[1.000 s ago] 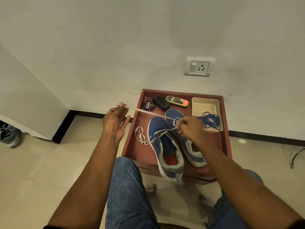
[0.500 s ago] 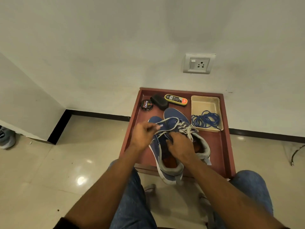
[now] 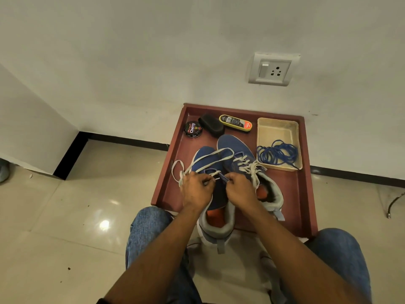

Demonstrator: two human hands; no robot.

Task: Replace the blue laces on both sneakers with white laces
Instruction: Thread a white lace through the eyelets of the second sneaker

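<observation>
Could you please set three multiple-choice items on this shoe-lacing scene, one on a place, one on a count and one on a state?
1. Where does the bundle of blue laces lie?
A. in the beige rectangular plastic tray
B. on the tiled floor
C. inside a sneaker

2. How many blue fabric sneakers stand on the red-brown wooden tray?
A. one
B. two
C. three

3. What is the left hand doing?
A. lying flat on the floor
B. holding the round polish tin
C. pinching the white flat lace

Answers: 1 A, the coil rests in the tray's near end. 2 B, the left sneaker and right sneaker sit side by side. 3 C, its fingertips pinch the lace near the eyelets, opposite the right hand.
</observation>
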